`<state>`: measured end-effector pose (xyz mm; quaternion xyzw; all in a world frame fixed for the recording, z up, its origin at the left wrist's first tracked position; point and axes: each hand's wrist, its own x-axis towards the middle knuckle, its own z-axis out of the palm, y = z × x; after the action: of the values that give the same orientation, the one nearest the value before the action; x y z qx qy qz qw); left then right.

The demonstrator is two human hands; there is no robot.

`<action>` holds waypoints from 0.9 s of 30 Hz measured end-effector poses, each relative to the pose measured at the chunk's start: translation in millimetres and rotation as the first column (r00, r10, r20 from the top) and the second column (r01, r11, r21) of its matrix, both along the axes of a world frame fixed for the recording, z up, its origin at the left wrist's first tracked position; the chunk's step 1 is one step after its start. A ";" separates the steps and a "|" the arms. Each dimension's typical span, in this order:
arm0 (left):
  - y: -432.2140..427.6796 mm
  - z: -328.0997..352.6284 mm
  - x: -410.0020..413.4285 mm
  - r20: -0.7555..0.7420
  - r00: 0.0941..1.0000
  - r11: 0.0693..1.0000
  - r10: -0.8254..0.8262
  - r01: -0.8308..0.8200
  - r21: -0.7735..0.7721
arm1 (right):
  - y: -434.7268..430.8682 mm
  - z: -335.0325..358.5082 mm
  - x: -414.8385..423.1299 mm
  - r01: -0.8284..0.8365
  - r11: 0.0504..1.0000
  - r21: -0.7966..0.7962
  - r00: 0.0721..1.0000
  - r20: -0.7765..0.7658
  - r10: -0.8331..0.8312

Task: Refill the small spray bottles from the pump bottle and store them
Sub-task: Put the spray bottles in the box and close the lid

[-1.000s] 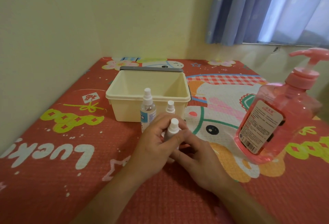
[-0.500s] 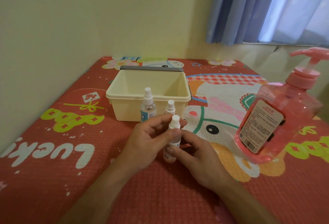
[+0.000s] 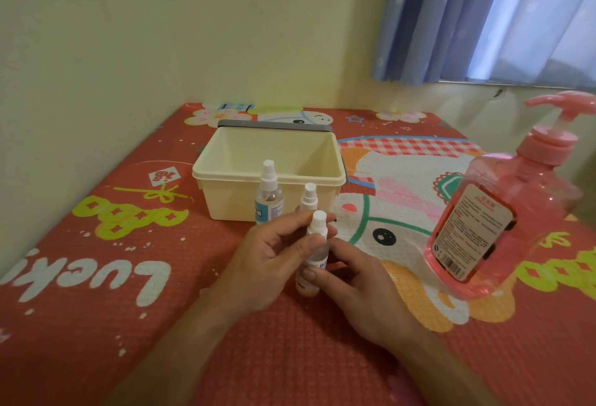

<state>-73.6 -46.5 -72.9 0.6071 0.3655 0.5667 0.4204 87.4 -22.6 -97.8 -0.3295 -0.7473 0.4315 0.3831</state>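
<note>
The white lettering on the red mat (image 3: 96, 325) lies upside down from here and reads "Luck", with the rest cut off at the left edge. A small white tag printed on the mat carries a red character. The back label of the pink pump bottle (image 3: 503, 221) shows a barcode and blocks of small print, too fine to read. The blue and white labels on the spray bottles are also illegible.

I count three small spray bottles, one pump bottle and one cream box (image 3: 225, 176). The held spray bottle (image 3: 317, 230) is upright at mid-mat, just off the surface, in both hands. The left hand (image 3: 267, 260) has its grip round the neck, with the thumb pressed just under the white spray head. The right hand (image 3: 361, 289) has its grip on the lower body, thumb in front and fingers curled behind. Those fingers hide much of the bottle's label.

The taller spray bottle (image 3: 268, 199) and the shorter spray bottle (image 3: 309, 197) stand side by side just in front of the box. The left hand covers their bases. The pump bottle stands well to the right, its pump head running to the frame edge.
</note>
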 end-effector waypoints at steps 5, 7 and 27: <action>-1.2 -12.2 1.0 -0.063 0.989 0.988 0.132 -0.125 0.094 | -0.9 2.1 -0.6 -0.005 1.000 0.025 1.000 0.023 0.004; -1.5 -14.1 0.5 -0.027 0.966 0.951 0.258 -0.249 0.182 | -0.7 2.2 -0.9 0.013 0.999 0.051 1.000 0.025 -0.014; 26.3 -30.5 -25.0 -0.063 0.825 0.819 0.562 -0.566 -0.096 | 93.1 120.4 -29.1 0.193 0.932 0.308 0.957 0.149 -0.247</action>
<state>-98.7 -20.3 -103.4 0.4566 0.5661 0.6348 0.2609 58.3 70.5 22.7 -0.3904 -0.7931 0.2389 0.4019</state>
